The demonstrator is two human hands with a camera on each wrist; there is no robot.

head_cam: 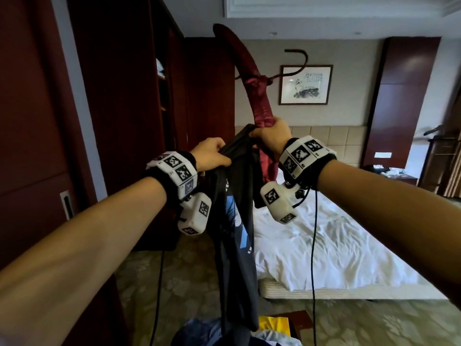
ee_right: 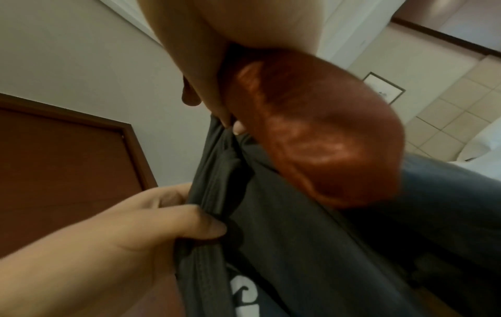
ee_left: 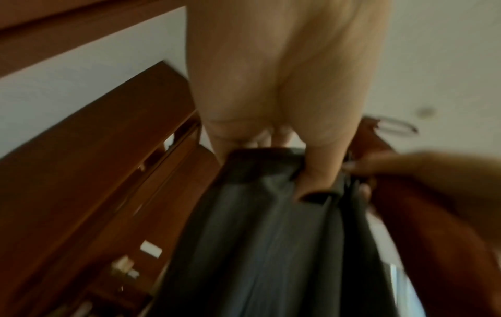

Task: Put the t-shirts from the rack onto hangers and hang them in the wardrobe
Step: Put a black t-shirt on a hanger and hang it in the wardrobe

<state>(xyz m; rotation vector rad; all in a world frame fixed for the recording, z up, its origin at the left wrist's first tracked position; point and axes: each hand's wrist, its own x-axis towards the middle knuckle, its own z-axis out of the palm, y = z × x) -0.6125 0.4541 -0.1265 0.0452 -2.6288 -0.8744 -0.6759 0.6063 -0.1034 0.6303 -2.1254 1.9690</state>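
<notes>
Hotel-type bedroom behind everything: bed (head_cam: 349, 248) with rumpled white sheets on the right, a framed picture (head_cam: 305, 84) on the far wall, and dark reddish wood wardrobe (head_cam: 139, 96) panels running down the left side, one section open with shelves showing. Patterned carpet (head_cam: 374, 320) underneath, and some blue and yellow fabric (head_cam: 272, 324) lying at the bottom edge of the head view.

Both arms are raised in the middle of the room, each wrist wearing a white block with black-and-white tags.

Right hand (head_cam: 272, 136) is curled tight around the lower arm of a padded maroon hanger (head_cam: 252, 83), which stands tilted nearly on end, its metal hook (head_cam: 298, 61) sticking out to the right up high. From the right wrist view the rounded satin end of the hanger (ee_right: 320, 137) sits just below the fingers, and the same hand also seems to have a bit of dark cloth pinched against it.

Left hand (head_cam: 212, 154) is bunched around the top edge of a dark grey t-shirt (head_cam: 237, 233), thumb pressing the fabric (ee_left: 271, 236) down. The shirt has a blue and white print and hangs straight down between the 2 forearms, its top pulled up right against the hanger's lower arm. Can't tell from the blur whether the hanger end is inside the shirt opening or only beside it.
</notes>
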